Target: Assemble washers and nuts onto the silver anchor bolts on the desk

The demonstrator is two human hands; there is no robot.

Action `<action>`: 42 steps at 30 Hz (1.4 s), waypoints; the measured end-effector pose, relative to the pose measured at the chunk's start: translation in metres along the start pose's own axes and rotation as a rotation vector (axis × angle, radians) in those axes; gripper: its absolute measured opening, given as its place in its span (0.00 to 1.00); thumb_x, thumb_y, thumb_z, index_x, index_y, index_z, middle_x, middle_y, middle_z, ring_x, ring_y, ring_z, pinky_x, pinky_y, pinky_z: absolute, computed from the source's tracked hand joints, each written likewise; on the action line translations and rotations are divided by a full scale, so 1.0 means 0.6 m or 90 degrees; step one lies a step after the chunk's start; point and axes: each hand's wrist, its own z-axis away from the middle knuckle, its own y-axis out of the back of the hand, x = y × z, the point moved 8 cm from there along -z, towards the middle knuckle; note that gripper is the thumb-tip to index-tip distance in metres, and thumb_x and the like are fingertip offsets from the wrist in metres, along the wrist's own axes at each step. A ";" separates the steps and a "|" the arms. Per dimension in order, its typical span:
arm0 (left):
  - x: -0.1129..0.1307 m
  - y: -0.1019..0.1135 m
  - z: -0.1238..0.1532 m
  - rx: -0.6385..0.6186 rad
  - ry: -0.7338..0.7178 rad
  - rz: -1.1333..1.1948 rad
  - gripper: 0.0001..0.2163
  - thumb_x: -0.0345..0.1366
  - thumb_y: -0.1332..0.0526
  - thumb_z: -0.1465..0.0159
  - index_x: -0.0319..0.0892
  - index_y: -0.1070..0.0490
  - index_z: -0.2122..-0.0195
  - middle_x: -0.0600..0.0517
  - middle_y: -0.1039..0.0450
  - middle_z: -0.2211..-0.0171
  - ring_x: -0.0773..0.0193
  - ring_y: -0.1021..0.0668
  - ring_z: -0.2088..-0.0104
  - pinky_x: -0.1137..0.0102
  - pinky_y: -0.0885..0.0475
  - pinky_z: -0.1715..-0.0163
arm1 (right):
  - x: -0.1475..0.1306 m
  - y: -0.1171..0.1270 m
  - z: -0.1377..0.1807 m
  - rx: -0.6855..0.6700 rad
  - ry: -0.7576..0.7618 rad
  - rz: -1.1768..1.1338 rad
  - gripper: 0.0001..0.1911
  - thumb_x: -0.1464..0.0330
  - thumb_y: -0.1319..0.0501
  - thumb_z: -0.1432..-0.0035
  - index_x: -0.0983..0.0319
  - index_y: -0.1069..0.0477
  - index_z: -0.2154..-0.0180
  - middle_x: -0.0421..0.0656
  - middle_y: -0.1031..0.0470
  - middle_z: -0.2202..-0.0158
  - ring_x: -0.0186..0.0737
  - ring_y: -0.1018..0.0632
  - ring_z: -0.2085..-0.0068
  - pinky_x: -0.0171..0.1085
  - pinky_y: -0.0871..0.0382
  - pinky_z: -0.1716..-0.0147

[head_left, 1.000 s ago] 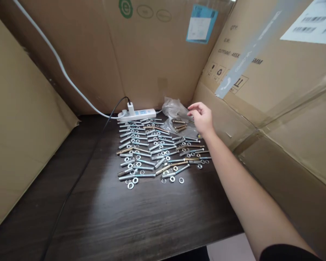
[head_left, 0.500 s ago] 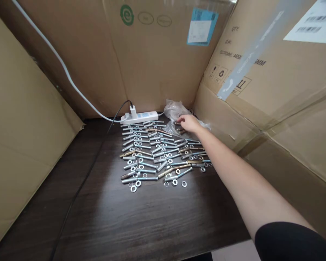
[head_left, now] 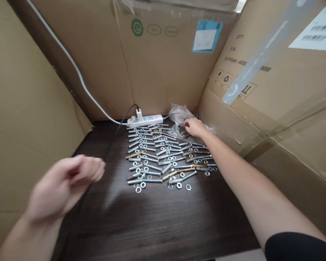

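Observation:
My right hand (head_left: 195, 127) reaches into the clear plastic bag (head_left: 178, 113) at the back of the table. Its fingers are closed at the brownish metal pieces (head_left: 185, 135) in the bag; what they pinch is too small to make out. My left hand (head_left: 67, 185) is raised at the left, curled into a fist and slightly blurred; anything inside it is hidden. Between the hands, rows of bolts with sleeves (head_left: 152, 173), some silver and some brassy, lie on the dark table. Nuts (head_left: 179, 185) and washers (head_left: 188, 187) lie among them.
A white power strip (head_left: 157, 119) with a plug stands behind the rows. A pale cable (head_left: 78, 74) and a black cable (head_left: 119, 127) run from it. Cardboard boxes (head_left: 163, 76) wall the dark tabletop (head_left: 152, 224) at left, back and right.
My left hand has come into view at the left, closed. My right hand stays at the bag. The whole view has shifted, so the rows appear slightly further right and lower.

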 end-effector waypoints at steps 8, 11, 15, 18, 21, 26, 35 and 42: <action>-0.003 -0.141 -0.070 -0.129 -0.032 -0.141 0.06 0.37 0.50 0.35 0.42 0.38 0.65 0.55 0.38 0.70 0.68 0.36 0.71 0.72 0.38 0.70 | -0.052 0.079 0.088 0.116 0.058 -0.055 0.10 0.71 0.45 0.41 0.61 0.30 0.57 0.47 0.27 0.59 0.45 0.27 0.56 0.42 0.34 0.55; -0.011 -0.143 -0.068 -0.059 -0.105 -0.264 0.06 0.33 0.52 0.35 0.42 0.38 0.61 0.54 0.36 0.68 0.67 0.33 0.70 0.72 0.37 0.68 | -0.128 0.095 0.150 0.165 0.178 -0.215 0.08 0.72 0.45 0.41 0.62 0.30 0.60 0.45 0.29 0.62 0.42 0.27 0.61 0.39 0.33 0.60; -0.007 -0.150 -0.062 -0.085 -0.180 -0.396 0.09 0.31 0.52 0.35 0.43 0.37 0.56 0.51 0.33 0.61 0.64 0.29 0.64 0.70 0.35 0.63 | -0.214 0.087 0.216 0.153 0.253 -0.338 0.09 0.73 0.48 0.39 0.61 0.33 0.57 0.45 0.31 0.61 0.41 0.28 0.60 0.38 0.33 0.60; -0.007 -0.150 -0.065 -0.103 -0.172 -0.392 0.10 0.33 0.50 0.35 0.43 0.38 0.53 0.52 0.32 0.59 0.64 0.28 0.64 0.70 0.34 0.63 | -0.253 0.071 0.239 0.122 0.281 -0.363 0.09 0.73 0.49 0.38 0.60 0.34 0.57 0.46 0.32 0.59 0.41 0.28 0.59 0.39 0.33 0.58; -0.017 -0.145 -0.070 -0.078 -0.148 -0.362 0.12 0.36 0.49 0.34 0.43 0.40 0.50 0.53 0.31 0.62 0.65 0.27 0.66 0.70 0.33 0.64 | -0.274 0.052 0.252 0.078 0.303 -0.358 0.10 0.73 0.49 0.38 0.60 0.35 0.55 0.45 0.32 0.58 0.41 0.28 0.59 0.39 0.33 0.58; -0.027 -0.154 -0.062 -0.122 -0.206 -0.376 0.08 0.37 0.49 0.33 0.44 0.36 0.55 0.52 0.30 0.60 0.63 0.27 0.61 0.69 0.34 0.60 | -0.298 0.031 0.276 0.018 0.345 -0.345 0.11 0.72 0.50 0.37 0.61 0.37 0.52 0.45 0.29 0.57 0.41 0.27 0.57 0.37 0.32 0.58; -0.036 -0.160 -0.051 -0.163 -0.204 -0.365 0.07 0.36 0.50 0.32 0.43 0.36 0.56 0.53 0.31 0.61 0.64 0.28 0.61 0.70 0.34 0.62 | -0.310 0.027 0.288 -0.010 0.336 -0.294 0.12 0.70 0.50 0.36 0.61 0.39 0.51 0.45 0.27 0.55 0.41 0.25 0.58 0.37 0.33 0.60; -0.042 -0.178 -0.049 -0.192 -0.189 -0.349 0.07 0.33 0.51 0.33 0.43 0.36 0.57 0.52 0.32 0.62 0.64 0.29 0.63 0.69 0.35 0.62 | -0.312 0.025 0.288 0.000 0.337 -0.281 0.11 0.63 0.47 0.35 0.60 0.36 0.53 0.42 0.26 0.58 0.37 0.25 0.66 0.34 0.35 0.65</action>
